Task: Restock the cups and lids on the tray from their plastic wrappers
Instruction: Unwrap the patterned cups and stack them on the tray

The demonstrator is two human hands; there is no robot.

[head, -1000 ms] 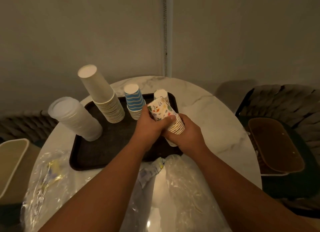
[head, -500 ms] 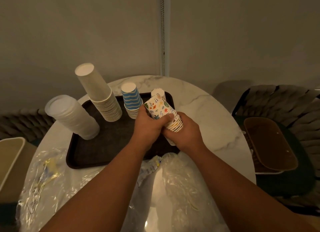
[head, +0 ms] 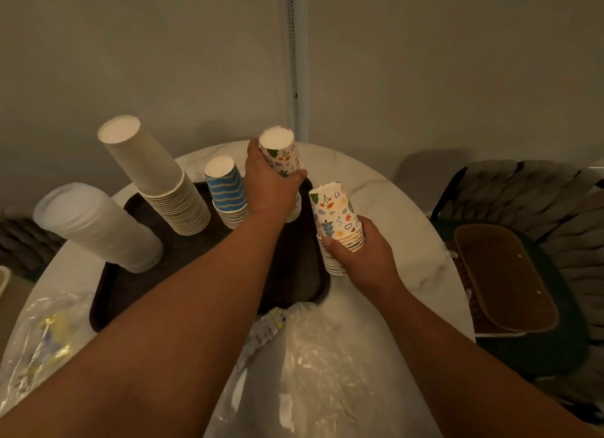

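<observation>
A dark tray (head: 183, 261) sits on a round marble table. On it stand upside-down stacks: tall plain white cups (head: 153, 176), blue-striped cups (head: 225, 189) and a white lid stack (head: 98, 225) at the tray's left edge. My left hand (head: 268, 189) grips part of the patterned cup stack (head: 281, 153) over the tray's back right corner, above a small stack whose lower part it hides. My right hand (head: 362, 258) holds the rest of the patterned cups (head: 336, 222) at the tray's right edge.
Empty clear plastic wrappers lie at the table's front: one (head: 42, 336) at left, one (head: 310, 365) between my arms. A dark woven chair (head: 536, 202) holding a brown tray (head: 503, 277) stands at right. A wall is close behind the table.
The patterned stack, held together in both hands before, has been split. My left hand has moved up and back with the top part; my right hand has shifted right with the lower part.
</observation>
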